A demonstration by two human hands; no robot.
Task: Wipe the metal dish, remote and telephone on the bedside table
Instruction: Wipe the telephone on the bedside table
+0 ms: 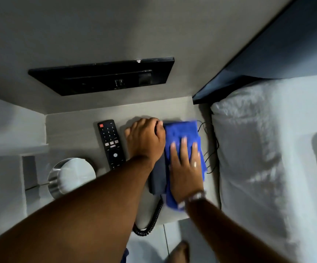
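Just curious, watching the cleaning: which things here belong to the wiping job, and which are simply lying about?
Part of the job:
telephone
remote
metal dish
blue cloth under the right hand
left hand on the telephone
bedside table

Just there:
wall television
pillow

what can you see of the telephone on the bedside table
The telephone is dark grey, plastic by its look, and lies flat on the bedside table between the remote and the bed. Most of it is hidden: the left hand grips its far end, and the right hand presses a blue cloth flat on it. A black coiled cord runs off its near end and loops over the table edge.
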